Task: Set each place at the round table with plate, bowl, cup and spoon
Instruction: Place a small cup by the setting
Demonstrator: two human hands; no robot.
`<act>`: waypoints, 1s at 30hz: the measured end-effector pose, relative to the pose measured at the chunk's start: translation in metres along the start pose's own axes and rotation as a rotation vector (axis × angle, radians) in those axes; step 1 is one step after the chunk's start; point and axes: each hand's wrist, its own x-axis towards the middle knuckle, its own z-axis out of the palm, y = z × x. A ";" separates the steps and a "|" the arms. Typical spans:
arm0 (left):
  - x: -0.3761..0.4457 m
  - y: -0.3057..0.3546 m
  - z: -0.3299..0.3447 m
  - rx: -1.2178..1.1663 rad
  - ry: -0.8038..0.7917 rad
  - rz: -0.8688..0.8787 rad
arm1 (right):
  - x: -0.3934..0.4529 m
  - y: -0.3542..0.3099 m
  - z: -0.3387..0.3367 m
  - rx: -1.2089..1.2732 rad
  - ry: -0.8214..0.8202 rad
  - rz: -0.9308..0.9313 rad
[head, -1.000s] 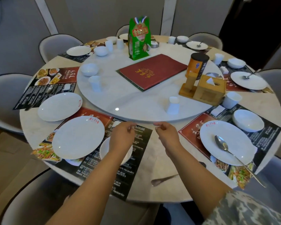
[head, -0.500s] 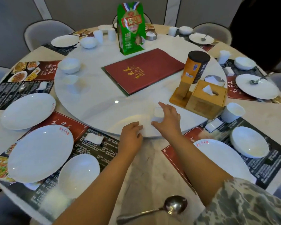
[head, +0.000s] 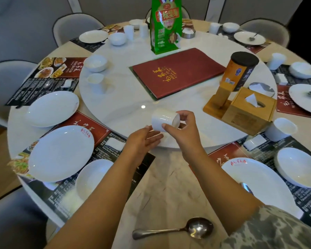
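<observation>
My right hand [head: 184,131] grips a white cup [head: 163,121], tipped on its side above the near edge of the white turntable [head: 133,108]. My left hand [head: 144,141] is open just below the cup, fingertips close to it. On the near-left placemat lie a white plate [head: 61,152] and a white bowl [head: 92,177]. A metal spoon [head: 178,230] lies on the bare table near me. On the near-right mat sit a plate [head: 255,182], a bowl [head: 298,167] and a cup [head: 281,129].
On the turntable stand a red menu [head: 178,72], a green bag [head: 164,26], an orange canister [head: 240,71], a wooden tissue box [head: 250,106], and another bowl [head: 95,62] and cup [head: 95,79]. Further place settings and grey chairs ring the table.
My right hand reached onto the turntable, took the white cup and lifted it, tipping it sideways. My left hand moved up under it. The view shifted closer to the table.
</observation>
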 end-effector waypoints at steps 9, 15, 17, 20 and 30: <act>-0.025 0.014 -0.060 -0.039 0.087 0.208 | -0.031 0.012 0.043 -0.295 -0.212 -0.106; -0.039 0.005 -0.082 0.306 0.168 0.278 | -0.059 0.035 0.072 -0.340 -0.226 -0.126; -0.041 0.001 -0.088 0.359 0.165 0.288 | -0.064 0.039 0.079 -0.339 -0.214 -0.136; -0.042 -0.002 -0.093 0.427 0.160 0.297 | -0.067 0.047 0.086 -0.356 -0.188 -0.153; -0.040 -0.005 -0.101 0.698 0.136 0.327 | -0.072 0.059 0.096 -0.381 -0.135 -0.139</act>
